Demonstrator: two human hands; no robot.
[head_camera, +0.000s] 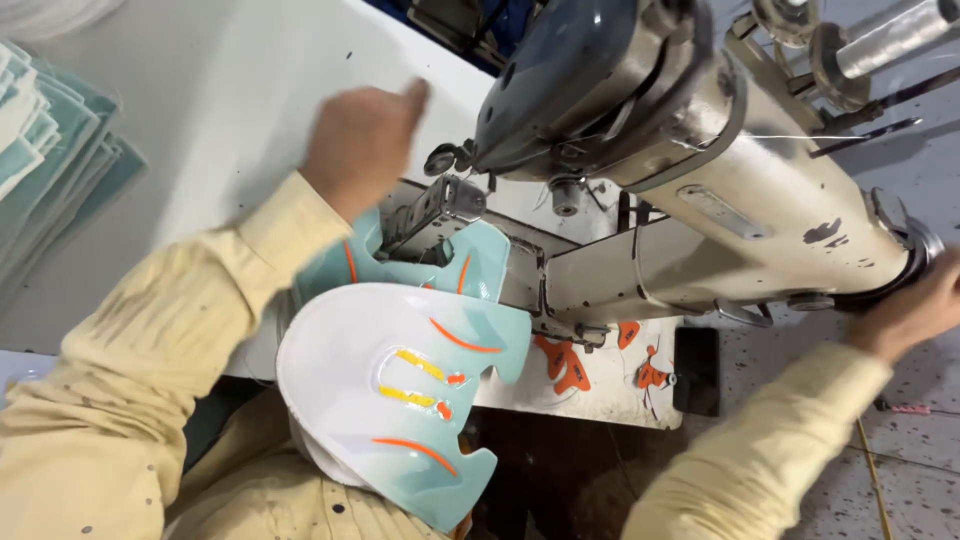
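A curved white and teal shoe upper piece (385, 385) with orange and yellow stripes lies under the post and foot (440, 215) of a beige industrial sewing machine (700, 190). My left hand (362, 140) is raised above the white table behind the piece, fingers curled, holding nothing I can see. My right hand (915, 310) grips the machine's handwheel (915, 255) at the far right end. Both arms wear pale yellow sleeves.
A stack of teal and white cut pieces (45, 150) sits at the left on the white table (220, 80). Orange scraps (565, 360) lie on the table's front edge below the machine arm. A tiled floor (900, 460) shows at right.
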